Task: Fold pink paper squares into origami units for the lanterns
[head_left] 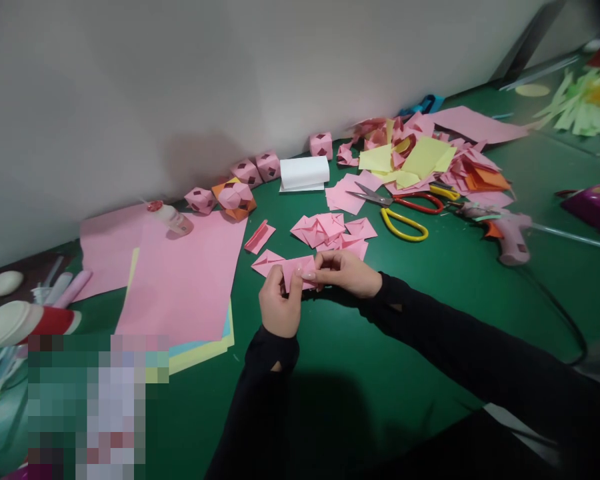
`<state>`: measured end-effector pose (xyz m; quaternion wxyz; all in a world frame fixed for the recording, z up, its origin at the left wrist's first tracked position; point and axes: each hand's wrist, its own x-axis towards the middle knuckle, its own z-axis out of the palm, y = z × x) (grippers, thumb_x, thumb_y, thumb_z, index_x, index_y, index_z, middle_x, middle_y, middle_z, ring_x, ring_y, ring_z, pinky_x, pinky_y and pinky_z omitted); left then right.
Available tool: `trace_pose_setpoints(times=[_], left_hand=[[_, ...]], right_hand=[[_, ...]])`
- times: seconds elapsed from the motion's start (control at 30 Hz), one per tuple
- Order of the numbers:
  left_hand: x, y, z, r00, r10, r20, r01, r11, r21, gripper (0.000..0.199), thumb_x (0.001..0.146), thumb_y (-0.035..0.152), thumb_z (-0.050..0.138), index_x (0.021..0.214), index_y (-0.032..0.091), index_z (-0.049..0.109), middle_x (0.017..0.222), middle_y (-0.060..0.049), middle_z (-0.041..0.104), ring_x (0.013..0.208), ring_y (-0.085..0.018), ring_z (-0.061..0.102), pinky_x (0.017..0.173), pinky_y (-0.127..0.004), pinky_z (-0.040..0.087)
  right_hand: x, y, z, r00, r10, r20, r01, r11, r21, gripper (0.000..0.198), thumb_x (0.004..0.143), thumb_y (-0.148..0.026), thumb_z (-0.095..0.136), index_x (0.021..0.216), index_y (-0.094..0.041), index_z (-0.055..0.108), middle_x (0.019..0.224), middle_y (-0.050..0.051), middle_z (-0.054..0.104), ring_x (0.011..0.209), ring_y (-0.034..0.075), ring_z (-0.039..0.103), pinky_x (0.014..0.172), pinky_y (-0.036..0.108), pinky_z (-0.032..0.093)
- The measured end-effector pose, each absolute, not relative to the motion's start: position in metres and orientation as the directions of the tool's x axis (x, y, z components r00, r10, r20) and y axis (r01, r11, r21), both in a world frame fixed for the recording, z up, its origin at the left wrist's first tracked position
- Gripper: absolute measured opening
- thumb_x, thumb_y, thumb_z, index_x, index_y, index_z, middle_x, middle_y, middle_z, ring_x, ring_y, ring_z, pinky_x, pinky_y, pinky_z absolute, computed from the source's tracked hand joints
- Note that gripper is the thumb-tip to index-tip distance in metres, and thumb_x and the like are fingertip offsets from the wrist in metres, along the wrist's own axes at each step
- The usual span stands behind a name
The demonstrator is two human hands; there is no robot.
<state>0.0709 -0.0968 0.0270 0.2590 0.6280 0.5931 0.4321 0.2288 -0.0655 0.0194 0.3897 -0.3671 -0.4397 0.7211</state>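
A small piece of pink folded paper (292,267) is pinched between my two hands, just above the green table. My left hand (281,303) grips its left part with the thumb on top. My right hand (347,272) holds its right edge between thumb and fingers. Just behind the hands lies a pile of folded pink paper units (321,229), and one more folded unit (266,261) sits left of the held paper. A narrow folded pink strip (259,237) rests farther left.
Scissors (405,205) with red and yellow handles and a pink glue gun (514,237) lie to the right. Paper scraps (425,157) are heaped behind. Pink sheets (185,287) and a small bottle (173,219) are left. Pink paper balls (267,165) line the wall.
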Motion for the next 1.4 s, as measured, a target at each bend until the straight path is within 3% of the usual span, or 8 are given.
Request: trace_pose_setpoints(times=[0.5,1.4], left_hand=[[0.0718,-0.0953,0.023,-0.179,0.947,0.267,0.496,-0.147,0.856,0.031,0.088,0.038,0.055,0.064,0.02,0.047,0.056,0.005,0.04,0.051,-0.011,0.035,0.051,-0.024,0.03],[0.0753,-0.0968,0.0218,-0.162,0.954,0.253,0.412,-0.167,0.896,0.028,0.085,0.042,0.06,0.072,0.017,0.06,0.058,0.003,0.054,0.05,-0.009,0.045,0.049,-0.022,0.036]], right_hand=[[0.2288,-0.0632,0.0174,-0.443,0.876,-0.188,-0.313,-0.348,-0.884,0.033,0.068,-0.042,0.082,0.072,-0.014,0.065,0.062,-0.003,0.062,0.058,0.008,0.061,0.062,0.023,0.053],[0.2275,-0.0654,0.0198,-0.373,0.92,-0.118,-0.263,-0.227,-0.938,0.032,0.07,-0.034,0.081,0.064,-0.015,0.056,0.06,-0.004,0.058,0.056,0.007,0.055,0.059,0.023,0.046]])
